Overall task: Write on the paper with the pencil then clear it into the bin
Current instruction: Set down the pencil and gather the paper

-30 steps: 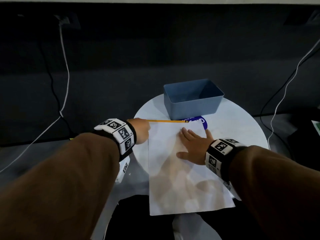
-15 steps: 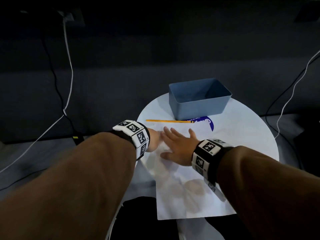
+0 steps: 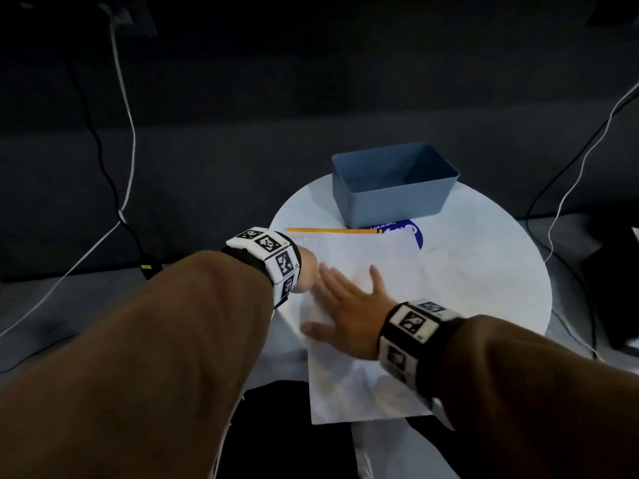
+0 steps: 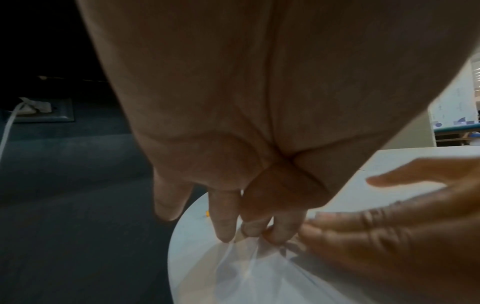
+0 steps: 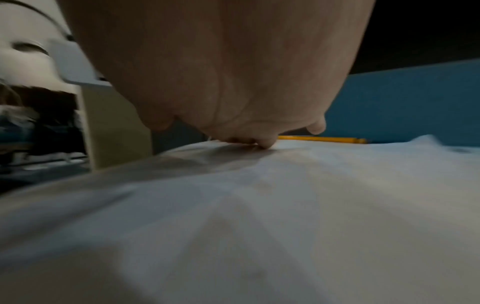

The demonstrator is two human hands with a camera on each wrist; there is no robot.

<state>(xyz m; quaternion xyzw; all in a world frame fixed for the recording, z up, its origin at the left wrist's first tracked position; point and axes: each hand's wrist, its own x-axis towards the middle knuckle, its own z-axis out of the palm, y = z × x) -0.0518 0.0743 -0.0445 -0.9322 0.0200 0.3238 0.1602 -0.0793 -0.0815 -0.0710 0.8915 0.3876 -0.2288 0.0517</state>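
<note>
A white sheet of paper (image 3: 373,375) lies on the round white table (image 3: 484,264), and its near end hangs over the table's front edge. My left hand (image 3: 306,271) is at the sheet's left edge. In the left wrist view its thumb and fingers (image 4: 259,234) pinch the paper (image 4: 246,273), which wrinkles there. My right hand (image 3: 349,305) lies flat on the sheet with its fingers spread. A yellow pencil (image 3: 332,230) lies loose on the table just beyond the paper's far edge. Behind it stands the blue bin (image 3: 394,198), with nothing visible inside.
A blue round sticker (image 3: 411,233) shows on the table between the bin and the paper. White and black cables (image 3: 128,133) hang and trail over the dark floor on the left, and more cables (image 3: 570,188) run down on the right. A dark wall stands behind.
My left hand has left the pencil's end and come back to the paper's left edge, where it pinches the sheet. My right hand has slid left and nearer across the paper.
</note>
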